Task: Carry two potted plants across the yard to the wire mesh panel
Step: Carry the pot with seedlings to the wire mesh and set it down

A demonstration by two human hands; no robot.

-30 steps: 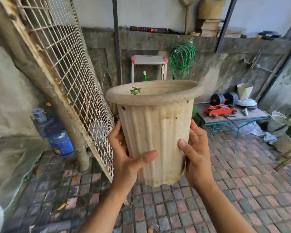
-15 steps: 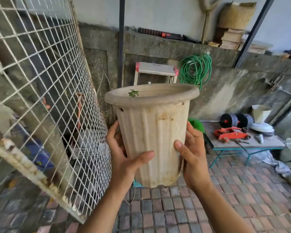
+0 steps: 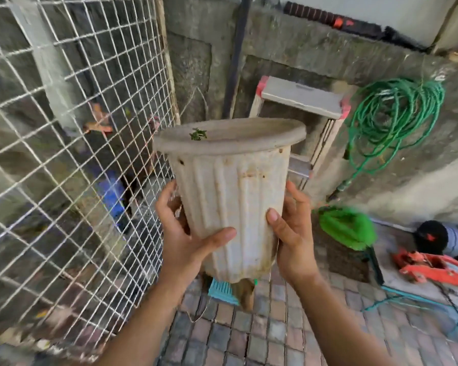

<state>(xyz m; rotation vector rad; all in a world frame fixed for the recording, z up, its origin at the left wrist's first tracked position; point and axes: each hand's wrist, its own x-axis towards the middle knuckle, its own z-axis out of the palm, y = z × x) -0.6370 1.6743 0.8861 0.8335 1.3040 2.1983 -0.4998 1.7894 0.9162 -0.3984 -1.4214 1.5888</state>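
The pot (image 3: 229,196) is a tall, round plastic one, cream in colour and dirty, with upright ribs along its wall and a wide flat rim that flares out. It narrows toward the bottom and leans a little to the left. A very small green plant (image 3: 198,134) shows just above the rim on the left side. Brown stains and small holes mark the wall under the rim.

The pot is in the air, between both hands, just to the right of the wire mesh panel (image 3: 72,143). The left hand (image 3: 188,239) is closed around the lower left side of the pot, with the thumb lying across the front. The right hand (image 3: 292,231) presses the lower right side, thumb on the front and fingers behind. So each grip is tight on the pot, on its lower half, and the rim stands well above the hands.

The panel is a grid of thin white wire, rusty at the bottom edge, and it leans against a rough grey concrete wall (image 3: 288,48). On this wall a coiled green hose (image 3: 391,114) hangs, beside a metal stepladder (image 3: 300,97) with red corners. The ground is paved with small bricks (image 3: 249,334), red and grey.
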